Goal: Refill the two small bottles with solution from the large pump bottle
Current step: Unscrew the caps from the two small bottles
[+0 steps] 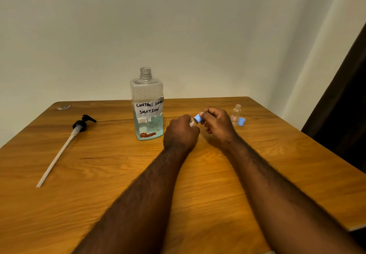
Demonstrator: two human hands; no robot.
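Note:
The large clear bottle (147, 107) stands open at the table's middle, about half full of bluish liquid, with a paper label reading "contact lens solution". Its black pump head with a long white tube (65, 144) lies on the table to the left. My left hand (181, 132) grips a small clear bottle (192, 123), mostly hidden in my fist and tilted to the right. My right hand (216, 123) pinches the light blue cap (197, 118) sitting at that bottle's neck. A second small clear bottle (236, 114) stands uncapped at the right, its blue cap (241, 121) beside it.
The wooden table (198, 184) ends at the wall behind and has its right edge near a dark curtain (342, 115). A small shiny scrap (64, 107) lies at the far left corner.

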